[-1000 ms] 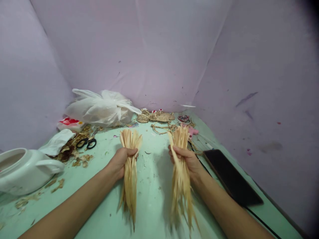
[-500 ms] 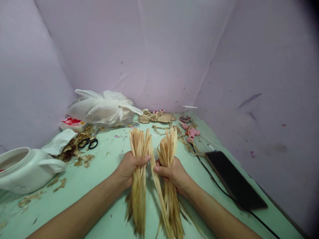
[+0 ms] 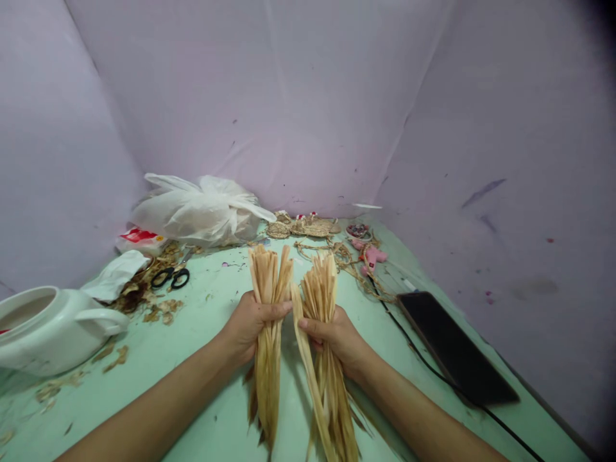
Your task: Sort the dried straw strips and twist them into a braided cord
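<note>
Two bundles of long, dry, straw-coloured leaf strips stand side by side in my grip. My left hand (image 3: pixel 255 324) is wrapped round the left bundle (image 3: pixel 268 378), thumb across its front. Round the right bundle (image 3: pixel 330 385) my right hand (image 3: pixel 334 330) is closed. Its thumb also pins a single strip (image 3: pixel 308 369), which slants apart from the bundle's left side, its top end near my left thumb. The lower ends of both bundles hang toward the pale green table (image 3: pixel 206 410); some fingers are hidden behind the strips.
At left are a white pot (image 3: pixel 58 327), black-handled scissors (image 3: pixel 171 278) and dry scraps (image 3: pixel 139 289). A white plastic bag (image 3: pixel 202 208) lies behind. Woven pieces (image 3: pixel 308 227), a pink glue gun (image 3: pixel 373 256), its cord and a dark tablet-like slab (image 3: pixel 455 346) lie at back and right.
The single strip's top has dropped slightly beside my left thumb. The right bundle's tops have shifted a little lower and left. Both hands keep their hold.
</note>
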The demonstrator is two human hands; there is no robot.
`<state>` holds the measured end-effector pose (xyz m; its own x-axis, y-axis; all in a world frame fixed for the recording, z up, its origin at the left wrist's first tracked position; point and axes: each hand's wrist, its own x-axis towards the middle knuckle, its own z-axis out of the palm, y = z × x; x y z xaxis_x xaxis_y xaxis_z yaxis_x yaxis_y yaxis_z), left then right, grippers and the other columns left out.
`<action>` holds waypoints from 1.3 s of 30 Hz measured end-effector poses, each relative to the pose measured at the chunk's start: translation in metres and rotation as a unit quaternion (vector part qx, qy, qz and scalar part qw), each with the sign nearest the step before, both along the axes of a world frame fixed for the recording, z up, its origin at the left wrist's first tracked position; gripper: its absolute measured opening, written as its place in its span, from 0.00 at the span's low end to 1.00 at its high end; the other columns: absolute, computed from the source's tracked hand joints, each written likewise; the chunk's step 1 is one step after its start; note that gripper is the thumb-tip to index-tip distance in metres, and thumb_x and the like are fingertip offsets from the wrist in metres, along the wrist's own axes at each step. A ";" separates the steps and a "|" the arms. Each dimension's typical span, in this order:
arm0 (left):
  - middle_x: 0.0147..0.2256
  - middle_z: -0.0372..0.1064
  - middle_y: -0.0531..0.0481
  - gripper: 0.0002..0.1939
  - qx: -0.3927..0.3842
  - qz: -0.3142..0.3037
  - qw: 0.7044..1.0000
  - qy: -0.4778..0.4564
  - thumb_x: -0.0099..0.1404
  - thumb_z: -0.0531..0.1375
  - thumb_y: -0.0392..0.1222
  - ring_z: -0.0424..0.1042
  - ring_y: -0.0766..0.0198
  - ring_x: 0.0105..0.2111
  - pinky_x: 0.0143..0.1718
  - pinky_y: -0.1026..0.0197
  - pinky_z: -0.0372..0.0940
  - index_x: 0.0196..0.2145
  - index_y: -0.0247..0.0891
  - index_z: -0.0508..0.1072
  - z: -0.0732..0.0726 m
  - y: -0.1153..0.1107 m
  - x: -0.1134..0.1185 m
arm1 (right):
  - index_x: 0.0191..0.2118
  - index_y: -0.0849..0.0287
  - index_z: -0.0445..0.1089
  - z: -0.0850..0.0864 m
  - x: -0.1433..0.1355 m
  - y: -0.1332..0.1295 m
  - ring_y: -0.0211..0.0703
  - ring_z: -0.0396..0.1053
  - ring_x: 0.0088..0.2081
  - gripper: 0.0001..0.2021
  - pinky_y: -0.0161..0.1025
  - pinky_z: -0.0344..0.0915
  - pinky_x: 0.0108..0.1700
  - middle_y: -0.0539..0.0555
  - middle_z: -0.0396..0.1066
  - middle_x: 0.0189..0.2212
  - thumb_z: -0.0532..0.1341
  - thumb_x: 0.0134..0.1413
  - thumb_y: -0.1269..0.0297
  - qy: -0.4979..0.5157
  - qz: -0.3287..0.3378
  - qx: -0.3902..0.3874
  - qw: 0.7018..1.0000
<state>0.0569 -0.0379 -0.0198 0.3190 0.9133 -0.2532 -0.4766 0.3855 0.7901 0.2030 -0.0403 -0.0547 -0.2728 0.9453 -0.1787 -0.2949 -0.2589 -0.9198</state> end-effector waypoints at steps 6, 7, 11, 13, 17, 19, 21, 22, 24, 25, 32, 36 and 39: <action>0.24 0.72 0.39 0.17 -0.020 -0.027 0.999 0.011 0.41 0.66 0.34 0.71 0.54 0.25 0.30 0.53 0.66 0.32 0.25 0.73 -0.011 -0.001 0.006 | 0.19 0.64 0.64 0.000 -0.001 0.000 0.31 0.57 0.15 0.13 0.31 0.54 0.18 0.46 0.60 0.12 0.68 0.30 0.63 0.051 -0.033 -0.052 0.997; 0.25 0.73 0.39 0.18 -0.026 -0.017 0.999 0.017 0.41 0.66 0.34 0.72 0.54 0.26 0.31 0.53 0.66 0.33 0.26 0.73 -0.012 -0.001 0.006 | 0.21 0.64 0.66 0.002 0.000 0.001 0.33 0.60 0.16 0.12 0.32 0.57 0.20 0.48 0.64 0.14 0.68 0.30 0.63 0.063 -0.040 -0.062 0.995; 0.25 0.73 0.42 0.17 -0.059 0.003 0.998 0.034 0.42 0.66 0.36 0.71 0.59 0.26 0.32 0.57 0.66 0.32 0.28 0.74 -0.013 0.001 0.006 | 0.24 0.66 0.69 0.007 0.005 0.008 0.37 0.66 0.21 0.11 0.34 0.64 0.26 0.52 0.69 0.19 0.67 0.31 0.64 0.088 -0.084 -0.125 0.985; 0.20 0.71 0.46 0.13 -0.067 0.011 0.996 0.059 0.41 0.66 0.35 0.69 0.63 0.21 0.27 0.61 0.65 0.27 0.28 0.73 -0.013 0.002 0.006 | 0.21 0.65 0.66 0.007 0.006 0.012 0.33 0.62 0.18 0.11 0.31 0.62 0.22 0.49 0.64 0.15 0.67 0.33 0.64 0.086 -0.096 -0.146 0.981; 0.19 0.69 0.47 0.13 -0.038 -0.006 0.995 0.091 0.40 0.65 0.34 0.66 0.64 0.17 0.20 0.64 0.61 0.27 0.27 0.73 -0.013 0.001 0.009 | 0.22 0.61 0.59 0.003 0.006 0.012 0.26 0.49 0.13 0.17 0.26 0.53 0.14 0.42 0.52 0.11 0.67 0.34 0.58 0.101 -0.072 -0.118 0.985; 0.21 0.71 0.46 0.16 -0.012 -0.018 0.995 0.099 0.41 0.63 0.34 0.68 0.63 0.20 0.20 0.64 0.61 0.32 0.28 0.73 -0.015 -0.001 0.010 | 0.24 0.60 0.58 0.000 0.004 0.009 0.25 0.46 0.13 0.18 0.25 0.48 0.12 0.40 0.50 0.12 0.68 0.31 0.58 0.084 -0.062 -0.093 0.990; 0.21 0.71 0.46 0.18 0.004 -0.013 0.991 0.132 0.42 0.63 0.34 0.67 0.64 0.19 0.19 0.65 0.60 0.34 0.27 0.73 -0.019 -0.001 0.012 | 0.25 0.60 0.58 -0.002 0.002 0.007 0.25 0.47 0.13 0.19 0.25 0.44 0.12 0.40 0.51 0.12 0.68 0.30 0.58 0.039 -0.059 -0.066 0.995; 0.20 0.70 0.47 0.18 0.008 -0.009 0.988 0.153 0.42 0.62 0.33 0.67 0.64 0.18 0.18 0.66 0.59 0.34 0.27 0.73 -0.020 -0.001 0.012 | 0.25 0.60 0.58 -0.002 0.002 0.006 0.25 0.48 0.13 0.19 0.26 0.44 0.12 0.41 0.53 0.13 0.68 0.30 0.58 0.014 -0.058 -0.052 0.997; 0.19 0.69 0.48 0.17 0.011 -0.009 0.983 0.184 0.43 0.61 0.33 0.66 0.64 0.17 0.16 0.66 0.57 0.34 0.27 0.73 -0.024 0.000 0.013 | 0.23 0.61 0.58 0.000 0.001 0.004 0.26 0.49 0.12 0.19 0.27 0.44 0.12 0.42 0.56 0.14 0.68 0.29 0.56 -0.028 -0.052 -0.034 0.998; 0.19 0.69 0.48 0.16 0.011 -0.010 0.981 0.195 0.43 0.61 0.34 0.66 0.64 0.17 0.15 0.67 0.56 0.34 0.27 0.73 -0.025 0.000 0.014 | 0.22 0.61 0.58 0.001 0.001 0.004 0.26 0.49 0.12 0.19 0.27 0.44 0.12 0.43 0.56 0.14 0.67 0.29 0.56 -0.046 -0.048 -0.028 0.997; 0.21 0.71 0.46 0.15 0.021 -0.006 0.986 0.166 0.42 0.65 0.35 0.70 0.58 0.21 0.23 0.59 0.65 0.31 0.29 0.74 -0.024 -0.001 0.014 | 0.23 0.61 0.61 0.005 -0.002 0.002 0.27 0.50 0.13 0.17 0.29 0.46 0.13 0.43 0.57 0.13 0.67 0.28 0.58 -0.110 -0.041 0.033 0.993; 0.23 0.72 0.44 0.17 0.011 -0.021 0.994 0.104 0.41 0.65 0.34 0.71 0.54 0.25 0.28 0.55 0.66 0.33 0.28 0.73 -0.022 0.000 0.012 | 0.22 0.61 0.58 0.001 0.000 0.005 0.28 0.53 0.14 0.16 0.29 0.50 0.14 0.43 0.57 0.14 0.67 0.29 0.62 -0.088 -0.067 -0.007 0.994; 0.24 0.72 0.43 0.17 -0.037 0.015 0.995 0.095 0.39 0.64 0.31 0.71 0.53 0.25 0.29 0.53 0.66 0.31 0.27 0.73 -0.019 0.002 0.011 | 0.23 0.60 0.57 0.001 0.002 0.008 0.29 0.56 0.16 0.16 0.29 0.54 0.15 0.43 0.59 0.16 0.66 0.28 0.65 -0.049 -0.093 -0.031 0.994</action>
<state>0.0679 -0.0357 -0.0383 0.2329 0.8982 -0.3727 -0.3340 0.4338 0.8368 0.2051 -0.0321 -0.0533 -0.0723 0.9643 -0.2549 -0.2520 -0.2649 -0.9307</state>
